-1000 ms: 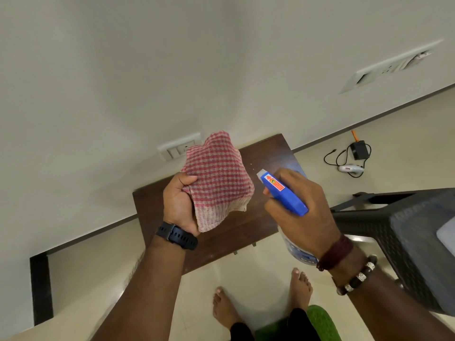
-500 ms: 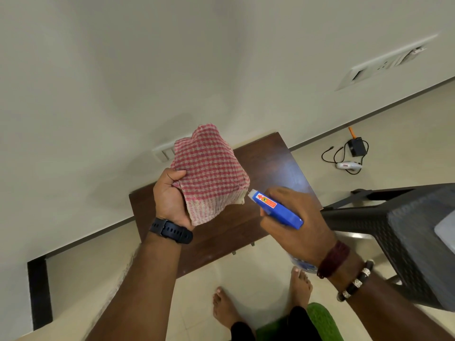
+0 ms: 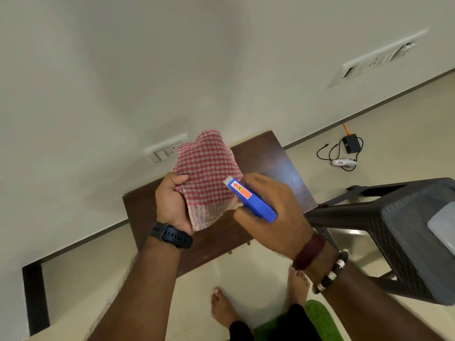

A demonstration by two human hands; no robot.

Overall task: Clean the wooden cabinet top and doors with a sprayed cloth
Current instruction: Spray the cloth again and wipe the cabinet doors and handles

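A dark wooden cabinet (image 3: 273,163) stands against the wall below me; I see its top from above. My left hand (image 3: 171,205) grips a bunched red-and-white checked cloth (image 3: 206,175) held up over the cabinet top. My right hand (image 3: 273,212) holds a spray bottle (image 3: 251,199) by its blue trigger head. The white nozzle touches or nearly touches the cloth's right side. The bottle's body is hidden behind my right hand.
A dark woven plastic chair (image 3: 394,232) stands close on the right. A black charger with cable (image 3: 349,148) lies on the floor by the wall. Wall sockets (image 3: 167,150) sit just behind the cabinet. My bare feet (image 3: 224,308) stand on the tiles before it.
The spray head has moved left and up to the cloth. Both hands have come closer together over the cabinet top.
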